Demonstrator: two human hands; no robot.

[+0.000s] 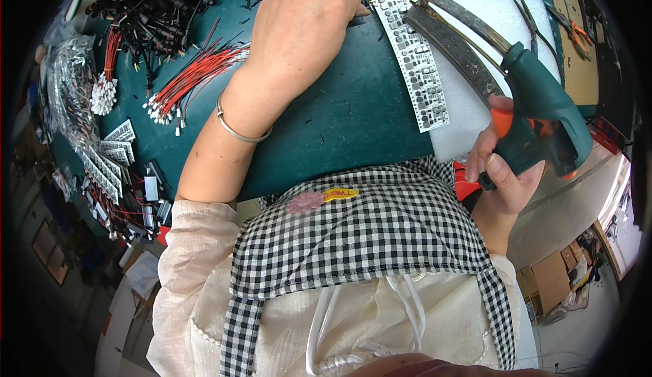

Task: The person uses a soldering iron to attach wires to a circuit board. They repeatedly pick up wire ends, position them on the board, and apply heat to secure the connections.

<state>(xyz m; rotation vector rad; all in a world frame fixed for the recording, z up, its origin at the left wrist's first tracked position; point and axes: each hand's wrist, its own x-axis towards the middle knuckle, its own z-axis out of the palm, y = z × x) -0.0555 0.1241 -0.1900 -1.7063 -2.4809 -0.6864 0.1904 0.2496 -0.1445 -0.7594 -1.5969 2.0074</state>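
My right hand [501,166] grips the green and orange handle of a soldering gun [536,105], a finger on its orange trigger. The gun's long dark metal arms [455,41] reach up and left to the top end of a narrow panel of small circuit boards [414,54], which lies along the left edge of a white foam pad [475,10]. My left hand [299,24] rests knuckles-up on the dark green table [339,126], fingertips curled at the panel's top left end. It wears a thin silver bangle [238,129] at the wrist.
Red wires with white connectors [190,82] lie left of my forearm, black cabled parts [153,7] behind them. More circuit panels [109,160] and small black modules sit at the far left. Tweezers [533,17] and orange-handled pliers [574,31] lie at the top right.
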